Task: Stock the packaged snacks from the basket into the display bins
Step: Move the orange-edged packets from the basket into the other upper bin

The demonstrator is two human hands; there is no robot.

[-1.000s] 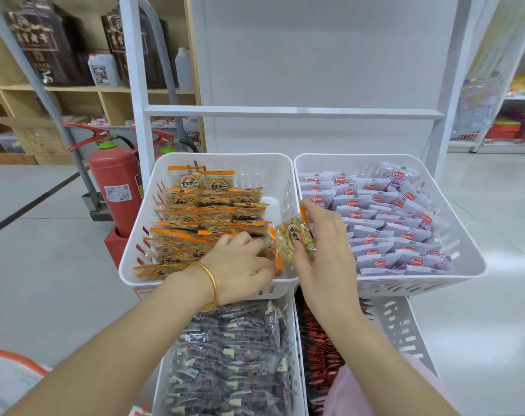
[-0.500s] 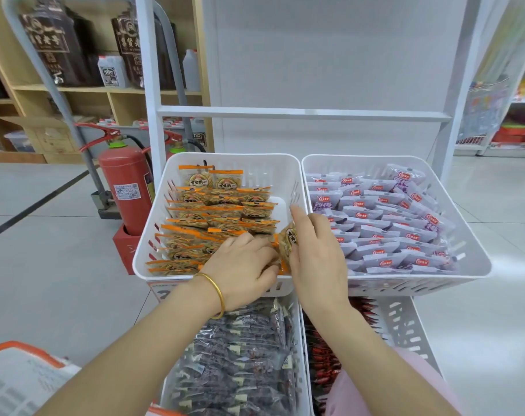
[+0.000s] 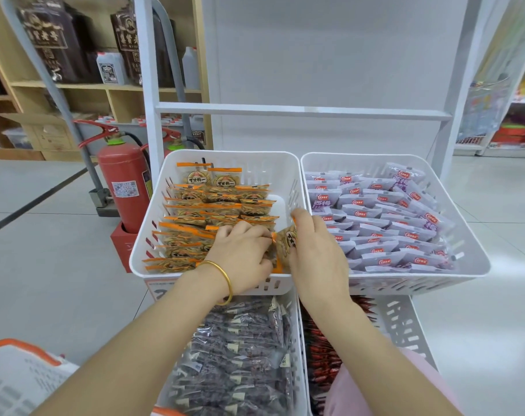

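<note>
Rows of orange-edged snack packets point(image 3: 216, 205) fill the left white display bin point(image 3: 153, 235). At that bin's near right corner my right hand point(image 3: 318, 253) holds one orange-edged packet point(image 3: 285, 244) upright. My left hand point(image 3: 243, 253), with a gold bangle on the wrist, rests curled on the packed rows right beside it, its fingertips against the packets. The white basket with an orange rim point(image 3: 21, 352) shows at the bottom left.
The right white bin point(image 3: 471, 259) holds purple and white packets point(image 3: 381, 217). Below are two lower bins, one with dark packets point(image 3: 240, 349) and one with red packets point(image 3: 327, 361). A red fire extinguisher point(image 3: 123, 181) stands left of the rack.
My right hand has lowered the orange-edged packet down into the near right corner of the left bin. My left hand stayed on the rows. The view shifted slightly.
</note>
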